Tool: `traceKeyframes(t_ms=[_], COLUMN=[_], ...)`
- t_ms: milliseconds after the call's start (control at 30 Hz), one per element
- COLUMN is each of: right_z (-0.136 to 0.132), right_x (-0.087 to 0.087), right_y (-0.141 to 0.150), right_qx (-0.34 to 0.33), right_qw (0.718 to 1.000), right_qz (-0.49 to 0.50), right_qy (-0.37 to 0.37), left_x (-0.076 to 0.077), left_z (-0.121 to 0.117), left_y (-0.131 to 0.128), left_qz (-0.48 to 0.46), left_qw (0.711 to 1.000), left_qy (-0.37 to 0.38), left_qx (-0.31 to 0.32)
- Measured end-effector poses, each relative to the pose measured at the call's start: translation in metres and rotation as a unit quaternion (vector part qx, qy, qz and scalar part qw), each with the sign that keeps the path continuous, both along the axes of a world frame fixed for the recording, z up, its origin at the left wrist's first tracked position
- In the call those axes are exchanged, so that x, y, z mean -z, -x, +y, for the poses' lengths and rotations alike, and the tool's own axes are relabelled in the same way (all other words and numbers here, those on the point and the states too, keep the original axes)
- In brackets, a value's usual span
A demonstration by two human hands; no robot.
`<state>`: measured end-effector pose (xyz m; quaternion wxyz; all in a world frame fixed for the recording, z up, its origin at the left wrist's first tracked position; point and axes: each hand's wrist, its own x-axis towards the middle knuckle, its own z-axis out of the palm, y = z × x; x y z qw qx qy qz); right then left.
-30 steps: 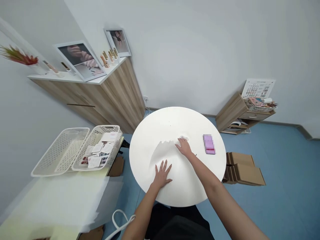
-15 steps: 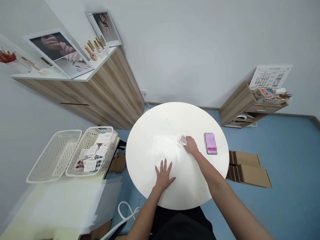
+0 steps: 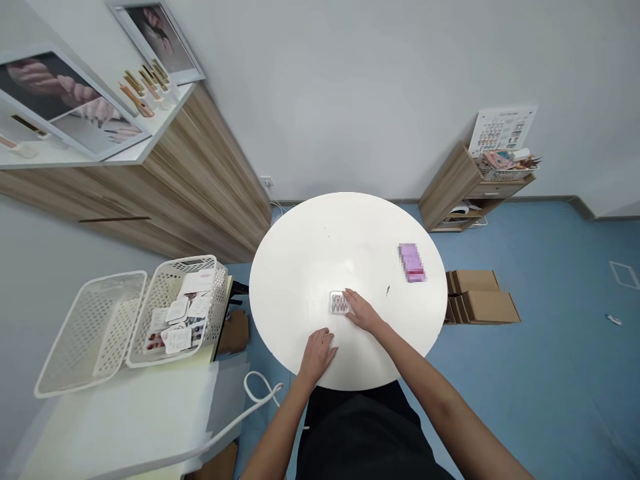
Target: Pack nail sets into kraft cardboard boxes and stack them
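Observation:
On the round white table [image 3: 300,267] lies a small clear plastic tray of press-on nails [image 3: 339,303]. My right hand [image 3: 363,313] is against the tray's right edge, its fingers over the rim. My left hand [image 3: 317,355] rests on the table near the front edge, fingers drawn together, holding nothing. It sits just below and left of the tray. Farther right lies a pink box [image 3: 412,263], its surface pixelated, touched by neither hand.
To the left, a white plastic basket [image 3: 173,313] holds cards and small packets, with a second basket [image 3: 93,333] beside it. Flat cardboard boxes [image 3: 480,297] lie on the blue floor right of the table. A white cable [image 3: 260,390] runs near the front-left edge.
The nail tray has slid left and toward me under my right hand. My left hand's fingers have closed from spread to together. The whole view has shifted slightly.

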<state>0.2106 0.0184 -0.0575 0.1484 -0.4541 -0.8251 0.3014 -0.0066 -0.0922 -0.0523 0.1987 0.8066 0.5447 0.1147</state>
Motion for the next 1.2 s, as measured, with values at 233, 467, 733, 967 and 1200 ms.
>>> traceKeyframes(t_ms=[233,467,733,967,1200], right_z=[-0.019,-0.065,-0.086,-0.023,0.007], right_x=[0.002,-0.016,-0.012,-0.023,-0.009], right_y=[0.028,0.015,0.004,0.018,0.026], right_qx=[-0.031,0.041,0.035,0.205,0.210], right_qw=[0.997,0.997,0.996,0.968,0.958], right_qz=[-0.068,-0.056,-0.079,-0.035,-0.098], right_qy=[0.021,-0.017,0.013,0.140,0.168], left_x=[-0.011,-0.004,-0.006,-0.020,0.000], left_z=[-0.007,0.005,0.019,0.055,0.038], left_y=[0.020,0.010,0.017,0.011,-0.013], left_qz=[0.050,0.041,-0.086,-0.081,0.065], left_qw=[0.998,0.999,0.996,0.975,0.994], left_qy=[0.004,0.003,0.006,-0.030,-0.081], left_qx=[0.044,0.002,-0.024,-0.207,0.037])
